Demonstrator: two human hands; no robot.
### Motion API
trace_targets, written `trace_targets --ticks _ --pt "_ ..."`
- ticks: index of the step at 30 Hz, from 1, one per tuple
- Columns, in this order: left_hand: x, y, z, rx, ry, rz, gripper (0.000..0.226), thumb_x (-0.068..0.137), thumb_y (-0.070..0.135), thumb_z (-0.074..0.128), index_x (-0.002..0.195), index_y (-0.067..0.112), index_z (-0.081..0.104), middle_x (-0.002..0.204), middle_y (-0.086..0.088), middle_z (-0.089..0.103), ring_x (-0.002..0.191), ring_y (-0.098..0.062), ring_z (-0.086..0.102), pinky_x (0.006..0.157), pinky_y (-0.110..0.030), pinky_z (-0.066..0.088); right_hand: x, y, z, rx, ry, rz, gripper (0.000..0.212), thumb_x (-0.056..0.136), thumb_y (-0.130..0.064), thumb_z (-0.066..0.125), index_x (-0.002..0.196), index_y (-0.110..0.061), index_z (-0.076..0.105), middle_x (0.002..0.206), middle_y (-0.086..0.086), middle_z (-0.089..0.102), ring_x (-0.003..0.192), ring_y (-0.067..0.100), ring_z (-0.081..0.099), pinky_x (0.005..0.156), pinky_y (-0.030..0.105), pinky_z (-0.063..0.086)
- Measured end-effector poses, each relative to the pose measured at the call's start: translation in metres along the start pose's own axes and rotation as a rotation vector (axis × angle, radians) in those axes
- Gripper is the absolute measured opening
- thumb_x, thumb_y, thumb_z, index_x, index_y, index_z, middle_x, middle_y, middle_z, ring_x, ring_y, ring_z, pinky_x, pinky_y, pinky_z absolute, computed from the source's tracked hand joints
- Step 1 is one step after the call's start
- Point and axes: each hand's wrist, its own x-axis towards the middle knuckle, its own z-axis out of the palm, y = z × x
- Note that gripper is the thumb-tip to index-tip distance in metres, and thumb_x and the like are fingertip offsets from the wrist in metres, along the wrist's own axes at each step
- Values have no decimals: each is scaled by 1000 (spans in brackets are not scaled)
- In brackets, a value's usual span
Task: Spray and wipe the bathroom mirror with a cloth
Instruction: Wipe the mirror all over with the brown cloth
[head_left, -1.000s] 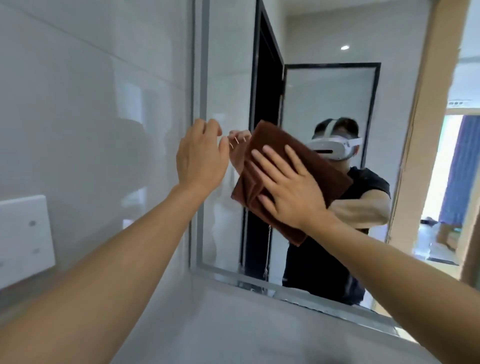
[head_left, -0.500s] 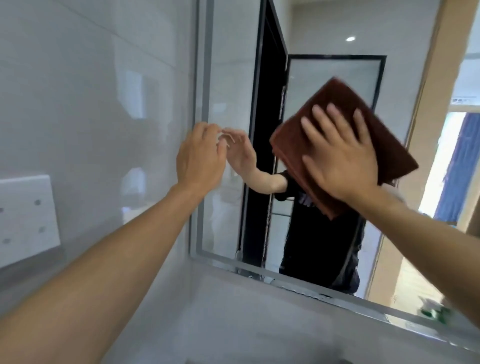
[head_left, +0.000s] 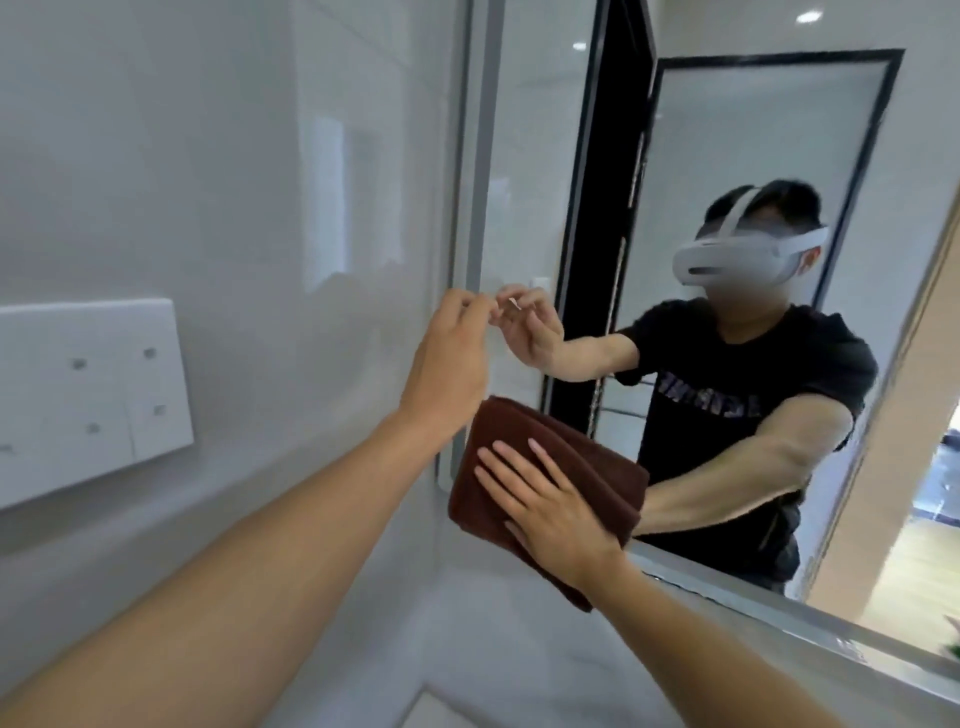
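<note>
A white rectangular wall panel (head_left: 93, 395) with small round marks is mounted on the glossy grey tiled wall (head_left: 208, 156), well to the left of the large frameless bathroom mirror (head_left: 769, 130). The mirror reflects a black-framed door and a person in a black T-shirt. The left forearm crosses in front of the mirror's left edge and hides part of it. The folded brown terry cloth (head_left: 550, 467) lies against the mirror's lower left corner. The right hand (head_left: 550, 514) presses it flat, fingers straight and slightly spread. The left hand (head_left: 452, 358) rests at the mirror's left edge, fingers curled; whether they pinch anything cannot be determined.
</note>
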Motion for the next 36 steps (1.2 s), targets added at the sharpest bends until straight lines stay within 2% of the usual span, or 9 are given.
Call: trace_targets --ticks 3,6,10,14,17,21,24,30,36 --pt "-9 -10 -5 30 -61 -23 33 95 -5 39 121 2 58 120 -14 52 95 -20 54 80 -23 37 -20 0 11 -42 -71 -76 75 87 -30 65 153 -12 33 162 7 27 151 25 21 123 46 -5" --pt "1 -15 -14 31 -39 -78 37 93 -10 39 122 4 58 120 -13 51 98 -24 57 82 -33 46 -22 20 -1 -56 -56 -118 76 86 -36 67 153 -16 36 161 5 30 151 23 22 123 46 -1" --pt "27 -13 -29 24 77 -27 32 93 -9 42 118 2 58 116 -16 53 94 -33 59 82 -46 50 17 60 -45 -85 68 -10 72 90 -39 57 154 -18 33 164 4 24 153 22 16 124 49 6" --pt "45 -5 -45 6 181 23 28 94 -6 41 115 1 58 114 -15 54 91 -29 59 80 -39 49 74 68 -72 -83 152 127 65 96 -40 48 155 -17 31 164 5 22 153 24 13 124 52 5" --pt "42 -5 -49 38 195 30 24 92 -6 41 109 2 58 108 -12 53 83 -25 56 72 -38 49 90 40 -56 -30 179 177 66 97 -35 48 156 -13 27 165 7 18 154 25 8 124 52 5" --pt "21 -12 -44 75 172 27 17 94 -4 43 100 3 57 99 -11 52 78 -25 53 66 -44 49 63 -15 -3 29 30 28 78 82 -28 68 151 -11 38 162 9 28 151 27 21 124 47 -4" --pt "12 -17 -42 67 143 34 15 97 0 42 97 4 56 98 -10 51 78 -24 52 66 -46 49 27 -21 15 -24 -51 -71 79 81 -33 71 151 -13 39 160 8 33 149 25 27 123 47 -4" --pt "29 4 -36 15 182 -21 16 91 -1 43 97 8 53 99 -5 50 81 -22 51 66 -44 48 2 73 -44 -87 51 -120 72 92 -44 53 155 -20 28 165 3 20 153 23 13 124 48 4" --pt "90 71 -36 -171 305 14 18 84 3 42 94 10 54 96 -2 55 83 -23 54 69 -42 48 74 208 -179 -234 238 152 81 93 -56 44 157 -12 21 164 3 22 153 19 15 124 47 9"
